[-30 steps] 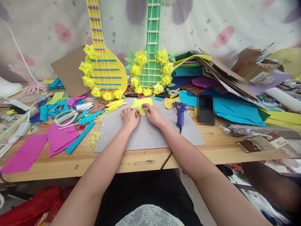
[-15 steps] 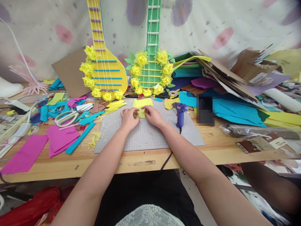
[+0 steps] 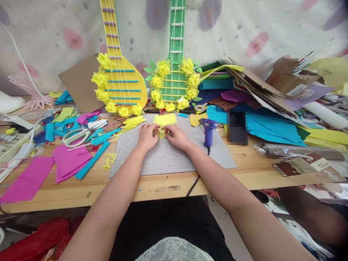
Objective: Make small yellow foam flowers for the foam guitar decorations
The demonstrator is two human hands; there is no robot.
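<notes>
My left hand (image 3: 148,137) and my right hand (image 3: 176,137) face each other over the grey cutting mat (image 3: 160,161). Between them they pinch a small piece of yellow paper (image 3: 162,134), fingers closed on its two sides. Its lower edge comes to a point, and the fingers hide part of it. Just behind lies another yellow paper sheet (image 3: 165,119). A blue glue gun (image 3: 208,132) stands on the mat to the right of my right hand, its black cord running off the table's front edge.
A yellow paper instrument (image 3: 127,79) and a green one (image 3: 174,85), both trimmed with yellow flowers, lean at the back. Scissors (image 3: 76,137) and magenta paper (image 3: 72,161) lie left. Blue sheets (image 3: 272,127), cardboard (image 3: 261,87) and a pixelated dark object (image 3: 238,127) are right.
The lower edge of the yellow paper piece has gone from nearly straight to pointed. My right hand has shifted slightly left and down, so the fingertips of both hands are closer together.
</notes>
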